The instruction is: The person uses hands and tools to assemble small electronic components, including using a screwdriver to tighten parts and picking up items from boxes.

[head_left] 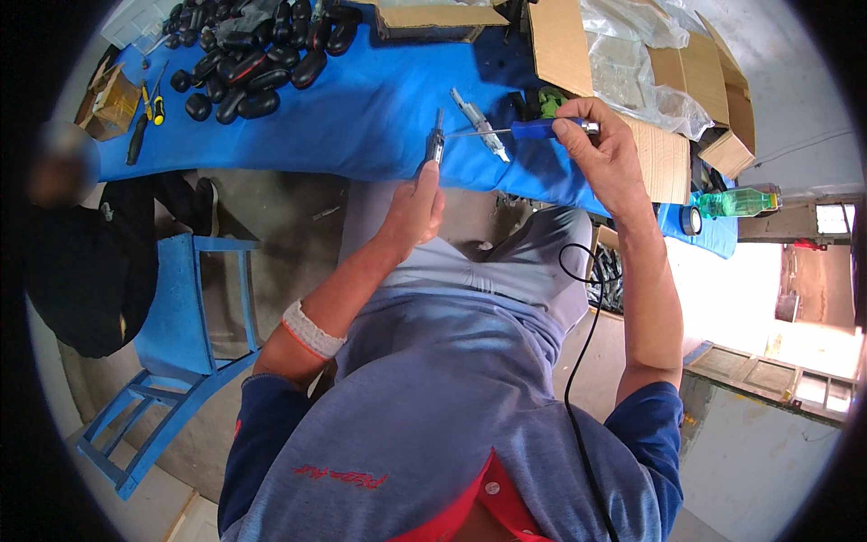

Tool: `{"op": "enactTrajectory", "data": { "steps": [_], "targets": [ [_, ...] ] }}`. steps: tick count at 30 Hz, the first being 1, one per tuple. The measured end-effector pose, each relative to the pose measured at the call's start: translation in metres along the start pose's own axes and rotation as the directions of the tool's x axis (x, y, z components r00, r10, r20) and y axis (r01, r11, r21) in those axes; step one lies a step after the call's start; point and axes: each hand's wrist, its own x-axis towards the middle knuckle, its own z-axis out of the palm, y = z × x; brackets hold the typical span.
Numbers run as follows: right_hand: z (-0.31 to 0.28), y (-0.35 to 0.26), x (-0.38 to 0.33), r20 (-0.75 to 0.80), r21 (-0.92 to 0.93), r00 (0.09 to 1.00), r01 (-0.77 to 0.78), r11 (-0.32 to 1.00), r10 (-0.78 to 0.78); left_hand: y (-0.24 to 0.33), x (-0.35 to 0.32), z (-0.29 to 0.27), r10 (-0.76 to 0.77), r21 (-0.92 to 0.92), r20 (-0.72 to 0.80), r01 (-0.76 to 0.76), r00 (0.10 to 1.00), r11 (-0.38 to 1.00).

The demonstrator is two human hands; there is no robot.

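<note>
My left hand [417, 206] holds a small dark part [437, 144] upright at the edge of the blue table [361, 117]. My right hand [603, 149] grips a blue-handled screwdriver [533, 129], its thin shaft pointing left with the tip at the dark part. A silver metal piece [479, 122] lies on the blue cloth just behind the shaft. Both forearms rise from the lower edge over my lap.
A heap of black oval casings [248, 63] lies at the table's far left, with loose screwdrivers [149, 108] and a small cardboard box [107, 101]. Open cardboard boxes with plastic bags [632, 63] stand right. A green bottle [736, 202], tape roll [691, 220], blue chair [185, 334] and a person in black [81, 253] are nearby.
</note>
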Motion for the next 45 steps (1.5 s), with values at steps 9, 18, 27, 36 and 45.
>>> {"op": "enactTrajectory", "data": {
  "steps": [9, 18, 27, 36, 45],
  "targets": [
    [0.000, -0.012, 0.006, -0.089, -0.053, 0.963, -0.260, 0.964, 0.254, 0.005, -0.005, 0.002, -0.015, -0.024, -0.002, 0.015, 1.000, 1.000],
    [-0.006, -0.009, 0.001, 0.061, 0.008, 0.983, -0.173, 0.985, 0.172, 0.001, -0.001, 0.001, -0.014, -0.049, -0.002, 0.014, 1.000, 0.999],
    [-0.004, -0.007, 0.001, 0.039, 0.001, 0.980, -0.198, 0.980, 0.197, 0.005, -0.002, -0.001, -0.058, -0.057, 0.020, 0.059, 0.998, 0.997],
    [-0.013, -0.010, 0.008, 0.075, -0.048, 0.932, -0.352, 0.935, 0.355, 0.006, -0.002, -0.001, -0.049, -0.030, 0.026, 0.050, 0.998, 0.998],
    [-0.010, -0.004, 0.007, 0.124, 0.006, 0.990, -0.069, 0.998, 0.068, 0.008, -0.003, -0.001, -0.054, -0.026, 0.021, 0.055, 0.998, 0.998]
  ]
}}
